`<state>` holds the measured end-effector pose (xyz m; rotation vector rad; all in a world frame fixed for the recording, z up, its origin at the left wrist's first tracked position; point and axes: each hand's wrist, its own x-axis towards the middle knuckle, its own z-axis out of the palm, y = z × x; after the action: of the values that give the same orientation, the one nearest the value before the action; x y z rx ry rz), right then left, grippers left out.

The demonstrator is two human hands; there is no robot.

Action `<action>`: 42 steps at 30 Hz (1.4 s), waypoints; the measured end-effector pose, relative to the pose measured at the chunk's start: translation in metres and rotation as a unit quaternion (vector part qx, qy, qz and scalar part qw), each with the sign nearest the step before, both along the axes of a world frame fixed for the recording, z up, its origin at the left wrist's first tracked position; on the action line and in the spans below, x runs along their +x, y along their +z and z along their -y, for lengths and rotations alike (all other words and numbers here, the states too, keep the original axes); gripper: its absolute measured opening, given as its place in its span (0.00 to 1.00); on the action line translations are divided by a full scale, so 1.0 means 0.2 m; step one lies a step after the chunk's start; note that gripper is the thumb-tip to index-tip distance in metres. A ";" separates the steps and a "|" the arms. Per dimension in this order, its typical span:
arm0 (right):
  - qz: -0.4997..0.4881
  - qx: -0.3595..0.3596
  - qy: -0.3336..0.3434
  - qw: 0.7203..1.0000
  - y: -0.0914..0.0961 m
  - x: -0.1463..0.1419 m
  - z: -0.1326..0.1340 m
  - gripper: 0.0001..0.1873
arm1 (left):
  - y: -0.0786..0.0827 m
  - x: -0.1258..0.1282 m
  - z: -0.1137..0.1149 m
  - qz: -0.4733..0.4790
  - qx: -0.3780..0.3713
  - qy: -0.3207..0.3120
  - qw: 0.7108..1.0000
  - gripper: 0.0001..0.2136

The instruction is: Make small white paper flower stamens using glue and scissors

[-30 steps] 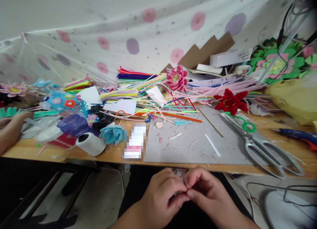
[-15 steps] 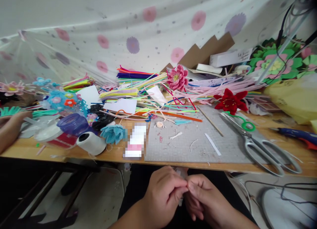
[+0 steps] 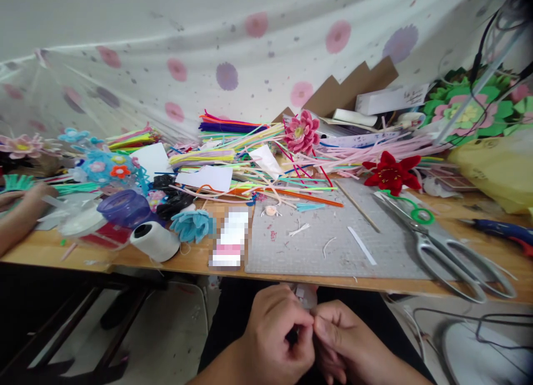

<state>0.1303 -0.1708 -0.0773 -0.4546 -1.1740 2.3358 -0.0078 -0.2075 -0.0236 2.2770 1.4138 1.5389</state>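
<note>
Over my lap, just below the table's front edge, my left hand (image 3: pixel 277 332) and my right hand (image 3: pixel 343 338) meet fingertip to fingertip. Both are closed in a pinch, and whatever sits between the fingertips is too small or too hidden to name. A small pale, partly see-through object (image 3: pixel 306 295) shows behind the fingers; its kind is unclear. Nearest on the table is a grey cutting mat (image 3: pixel 283 257) carrying a white strip (image 3: pixel 361 246), short white stem pieces (image 3: pixel 298 228) and a thin wooden stick (image 3: pixel 357 205).
Large scissors (image 3: pixel 445 251) and green-handled ones (image 3: pixel 420 214) lie at right, beside blue pliers (image 3: pixel 499 228). A thread cone (image 3: pixel 155 241), blue flower (image 3: pixel 192 225) and purple jar (image 3: pixel 125 208) stand left. Pipe cleaners (image 3: pixel 233 126) pile up behind. Another person's hand (image 3: pixel 31 201) is at far left.
My left fingers have curled into a rounder shape, with a gap now showing inside the pinch. The view has shifted slightly. The other person's hand at left has moved a little.
</note>
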 end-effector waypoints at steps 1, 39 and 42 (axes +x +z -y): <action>0.003 0.000 0.002 1.000 0.00 0.00 0.00 0.29 | 0.00 0.00 0.00 -0.007 0.004 0.005 1.000 0.09; -0.045 -0.049 -0.250 0.966 0.17 0.08 -0.11 0.11 | -0.03 0.07 -0.14 0.621 -0.374 -0.174 0.667 0.03; -0.045 -0.026 -0.243 0.969 0.16 0.07 -0.11 0.07 | -0.03 0.07 -0.14 0.596 -0.375 -0.177 0.687 0.02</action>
<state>0.1450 -0.1496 -0.0444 -0.5748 -0.8433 1.9406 0.0057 -0.1803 -0.0300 0.6367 0.8056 1.3726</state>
